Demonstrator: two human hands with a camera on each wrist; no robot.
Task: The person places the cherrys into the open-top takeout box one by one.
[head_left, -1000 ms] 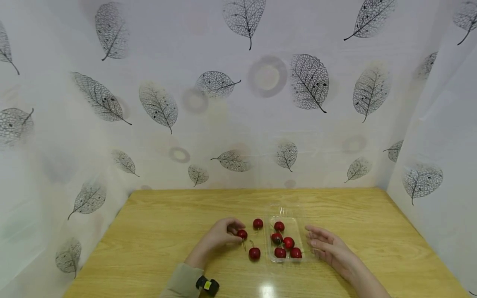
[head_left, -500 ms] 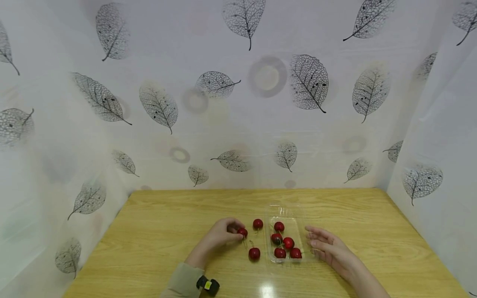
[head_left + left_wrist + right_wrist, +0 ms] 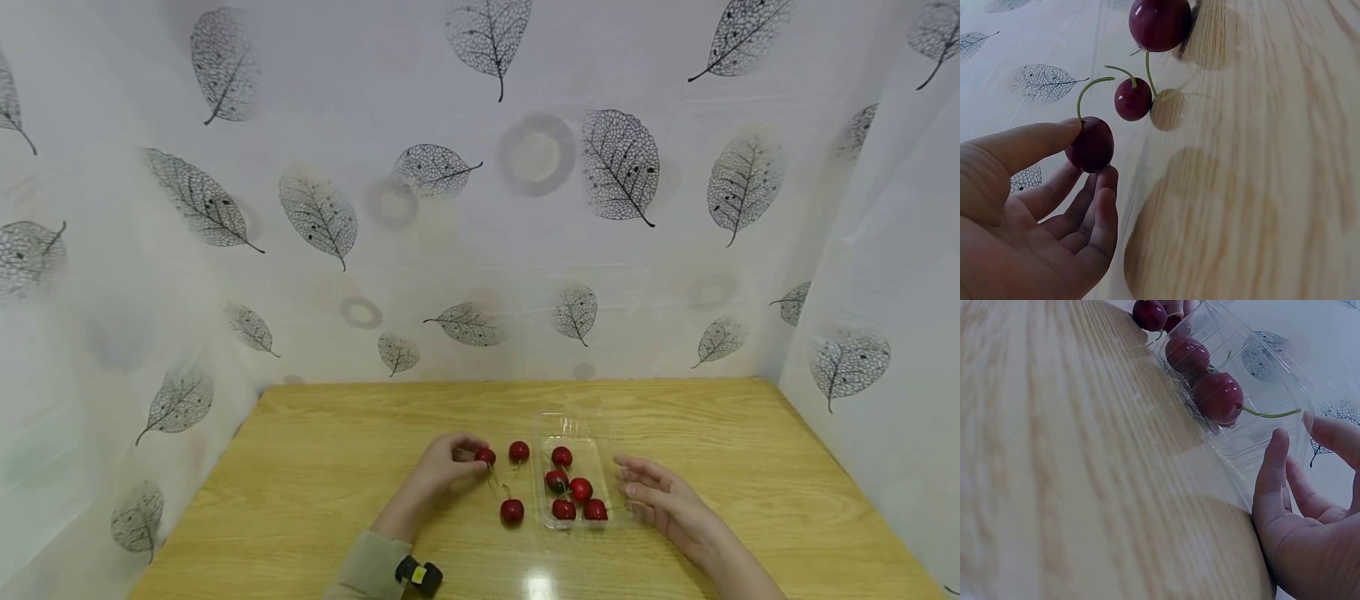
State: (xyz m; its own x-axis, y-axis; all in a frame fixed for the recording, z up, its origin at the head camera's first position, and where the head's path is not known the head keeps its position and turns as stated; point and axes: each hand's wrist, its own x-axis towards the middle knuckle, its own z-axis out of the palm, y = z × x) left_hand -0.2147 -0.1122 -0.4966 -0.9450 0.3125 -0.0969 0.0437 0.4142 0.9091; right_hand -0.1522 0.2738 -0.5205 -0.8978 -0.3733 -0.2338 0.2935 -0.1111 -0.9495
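Note:
My left hand (image 3: 444, 468) pinches a dark red cherry (image 3: 486, 457) between thumb and fingers. In the left wrist view, the pinched cherry (image 3: 1092, 145) has its green stem curving upward. Two loose cherries sit to its right on the table, one farther back (image 3: 519, 452) and one nearer (image 3: 512, 512). A clear plastic box (image 3: 589, 457) stands right of these with several cherries inside, among them a bright red one (image 3: 581, 489). My right hand (image 3: 670, 505) rests beside the box's right side, fingers loosely extended and holding nothing; whether the fingertips touch the box I cannot tell.
The wood-grain table (image 3: 330, 467) reaches back to a pale sheet (image 3: 517, 242) printed with leaves, which also hangs at both sides. The box's transparent lid (image 3: 573, 422) appears folded open behind it. A black band (image 3: 417, 575) is on the left wrist.
My left hand has shifted slightly away from me, carrying the pinched cherry toward the back of the table. The right hand, the box and the loose cherries stay in place.

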